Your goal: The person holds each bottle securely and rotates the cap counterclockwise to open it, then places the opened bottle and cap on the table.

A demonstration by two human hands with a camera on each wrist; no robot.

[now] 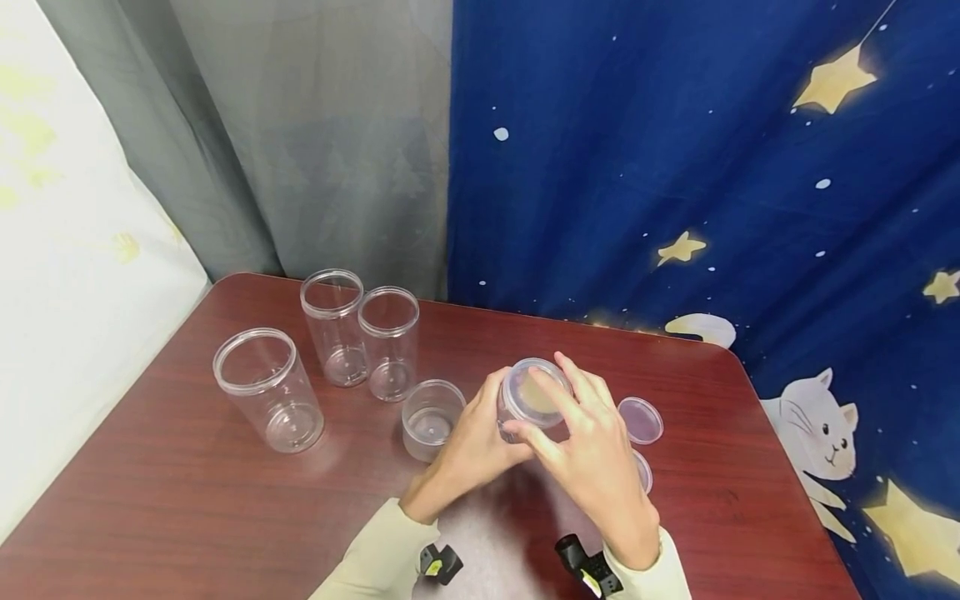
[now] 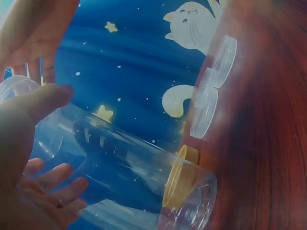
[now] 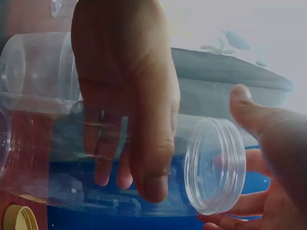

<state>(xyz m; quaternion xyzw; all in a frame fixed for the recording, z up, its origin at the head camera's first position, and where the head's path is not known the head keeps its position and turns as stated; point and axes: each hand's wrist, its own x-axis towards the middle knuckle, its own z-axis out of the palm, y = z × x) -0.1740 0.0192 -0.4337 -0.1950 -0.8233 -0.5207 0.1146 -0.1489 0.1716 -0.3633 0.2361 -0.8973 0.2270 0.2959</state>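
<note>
My left hand grips a tall clear plastic jar round its body, thumb on one side and fingers on the other. A translucent lid covers the jar's mouth, which tilts toward me. Over it, my right hand spreads its fingers about the lid. In the head view its index finger lies across the lid's top, with the thumb near the rim. The right wrist view shows that thumb standing off the rim and the other fingers straight behind it. A yellow lid lies beyond the jar.
Three tall clear jars stand uncovered on the left of the red-brown table. A short clear jar is beside my left hand. Clear lids lie right of my right hand. Curtains hang behind.
</note>
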